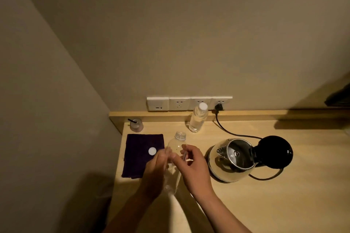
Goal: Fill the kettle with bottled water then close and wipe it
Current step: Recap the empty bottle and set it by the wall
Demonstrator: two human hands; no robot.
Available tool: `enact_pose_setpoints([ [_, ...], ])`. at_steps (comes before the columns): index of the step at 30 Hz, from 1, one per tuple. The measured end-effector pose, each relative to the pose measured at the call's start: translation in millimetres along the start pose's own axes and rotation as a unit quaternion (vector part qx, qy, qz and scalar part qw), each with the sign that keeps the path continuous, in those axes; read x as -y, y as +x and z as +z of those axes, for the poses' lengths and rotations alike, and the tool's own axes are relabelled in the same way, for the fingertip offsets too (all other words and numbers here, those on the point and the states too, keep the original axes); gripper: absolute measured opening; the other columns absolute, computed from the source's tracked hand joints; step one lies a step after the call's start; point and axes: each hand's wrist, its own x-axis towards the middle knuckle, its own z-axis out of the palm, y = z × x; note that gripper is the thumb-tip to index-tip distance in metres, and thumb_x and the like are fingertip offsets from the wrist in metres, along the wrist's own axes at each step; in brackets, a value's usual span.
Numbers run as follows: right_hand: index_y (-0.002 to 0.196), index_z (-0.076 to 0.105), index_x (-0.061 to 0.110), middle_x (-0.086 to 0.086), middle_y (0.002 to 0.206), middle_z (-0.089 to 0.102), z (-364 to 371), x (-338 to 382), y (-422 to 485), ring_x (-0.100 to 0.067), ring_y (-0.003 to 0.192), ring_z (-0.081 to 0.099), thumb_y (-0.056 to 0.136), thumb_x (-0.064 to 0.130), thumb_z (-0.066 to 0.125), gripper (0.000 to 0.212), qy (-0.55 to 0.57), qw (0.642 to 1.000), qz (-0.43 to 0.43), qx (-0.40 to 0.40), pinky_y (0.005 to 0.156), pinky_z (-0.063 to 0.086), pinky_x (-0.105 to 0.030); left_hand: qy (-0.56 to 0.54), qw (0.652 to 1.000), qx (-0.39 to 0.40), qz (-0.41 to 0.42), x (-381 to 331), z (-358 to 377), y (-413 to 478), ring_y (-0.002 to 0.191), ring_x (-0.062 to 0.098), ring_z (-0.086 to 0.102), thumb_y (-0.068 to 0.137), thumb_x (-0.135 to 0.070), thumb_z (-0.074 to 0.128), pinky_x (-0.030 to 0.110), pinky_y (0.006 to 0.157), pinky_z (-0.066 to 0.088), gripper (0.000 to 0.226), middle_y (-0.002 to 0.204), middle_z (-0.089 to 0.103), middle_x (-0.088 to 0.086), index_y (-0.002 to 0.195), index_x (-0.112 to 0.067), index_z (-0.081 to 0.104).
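An uncapped clear plastic bottle (177,143) that looks empty stands upright on the wooden desk, held between both hands. My left hand (156,170) grips its left side and my right hand (193,168) wraps its right side. Its white cap (152,151) lies on a dark purple cloth (139,162) just left of the bottle. The steel kettle (233,157) sits on its base to the right, its black lid (273,152) swung open. A second, full capped bottle (198,118) stands behind, near the wall.
A black cord (227,131) runs from the kettle base to a wall socket strip (189,103). A small jar with a black straw (136,124) stands at the back left corner. The desk's (284,195) left edge meets a wall.
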Motion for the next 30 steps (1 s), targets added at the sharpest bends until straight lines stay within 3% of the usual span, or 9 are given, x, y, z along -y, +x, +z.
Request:
enact_pose_setpoints([
  [2,0.124,0.062,0.029,0.008,0.116,0.066,2,-2,3,-0.006,0.108,0.063,0.084,0.046,0.081,0.048,-0.018,1.000,-0.008,0.003,0.092,0.052,-0.025,0.075,0.995,-0.051,0.039,15,-21,14,0.083,0.014,0.068,0.102,-0.028,0.053,0.035,0.079,0.056,0.021,0.090,0.073,0.007,0.096,-0.021,0.071],
  [4,0.124,0.061,0.030,0.009,0.115,0.066,3,-4,6,-0.002,0.107,0.062,0.086,0.041,0.081,0.045,-0.038,0.999,-0.014,0.004,0.091,0.051,-0.023,0.221,0.962,-0.135,0.090,36,-45,37,0.060,0.011,0.060,0.101,-0.023,0.052,0.029,0.061,0.054,0.023,0.070,0.063,0.007,0.087,-0.012,0.067],
  [5,0.122,0.060,0.033,0.010,0.114,0.065,2,-5,7,0.001,0.107,0.061,0.086,0.040,0.081,0.043,-0.049,0.999,-0.019,0.007,0.090,0.050,-0.019,0.281,0.942,-0.162,0.089,46,-55,50,0.059,0.014,0.060,0.096,-0.024,0.054,0.032,0.056,0.055,0.023,0.070,0.061,0.007,0.087,-0.008,0.066],
  [9,0.118,0.056,0.040,0.014,0.116,0.064,0,-10,12,0.006,0.109,0.058,0.085,0.039,0.081,0.041,-0.091,0.995,-0.029,0.015,0.085,0.048,-0.011,0.439,0.895,-0.069,0.037,58,-73,90,0.079,0.033,0.062,0.076,-0.021,0.075,0.040,0.067,0.055,0.036,0.097,0.058,0.014,0.104,-0.003,0.063],
  [14,0.123,0.057,0.036,0.014,0.120,0.063,-4,-16,19,0.006,0.109,0.059,0.084,0.044,0.081,0.046,-0.122,0.992,-0.025,0.015,0.087,0.051,-0.014,0.512,0.854,0.048,0.080,60,-69,117,0.073,0.034,0.058,0.067,-0.017,0.075,0.036,0.060,0.045,0.034,0.098,0.053,0.014,0.094,-0.005,0.057],
  [17,0.126,0.057,0.031,0.013,0.121,0.063,-5,-18,20,0.008,0.110,0.059,0.085,0.042,0.081,0.048,-0.121,0.992,-0.017,0.013,0.087,0.051,-0.011,0.514,0.849,0.068,0.104,64,-68,126,0.075,0.032,0.056,0.070,-0.010,0.070,0.036,0.060,0.042,0.027,0.096,0.053,0.012,0.089,-0.007,0.053],
  [21,0.129,0.058,0.026,0.010,0.123,0.062,-6,-21,22,0.005,0.112,0.059,0.086,0.040,0.081,0.050,-0.131,0.991,-0.015,0.018,0.088,0.051,-0.012,0.472,0.867,0.094,0.128,62,-71,130,0.070,0.030,0.051,0.068,-0.015,0.060,0.042,0.058,0.044,0.019,0.087,0.048,0.008,0.081,-0.008,0.048],
  [26,0.130,0.056,0.029,0.017,0.123,0.063,-2,-18,20,0.006,0.112,0.058,0.085,0.044,0.079,0.052,-0.158,0.987,-0.018,0.039,0.086,0.051,-0.014,0.374,0.894,0.110,0.218,20,-76,125,0.068,0.015,0.047,0.070,-0.011,0.069,0.013,0.062,0.033,0.017,0.085,0.052,0.002,0.084,-0.006,0.061],
  [30,0.130,0.055,0.031,0.017,0.121,0.062,4,-13,20,-0.002,0.113,0.057,0.079,0.064,0.066,0.062,-0.214,0.975,-0.046,0.043,0.093,0.051,-0.029,0.366,0.869,0.167,0.288,-30,-80,113,0.075,0.016,0.057,0.073,-0.019,0.073,0.026,0.064,0.048,0.024,0.090,0.063,0.002,0.095,-0.010,0.069],
])
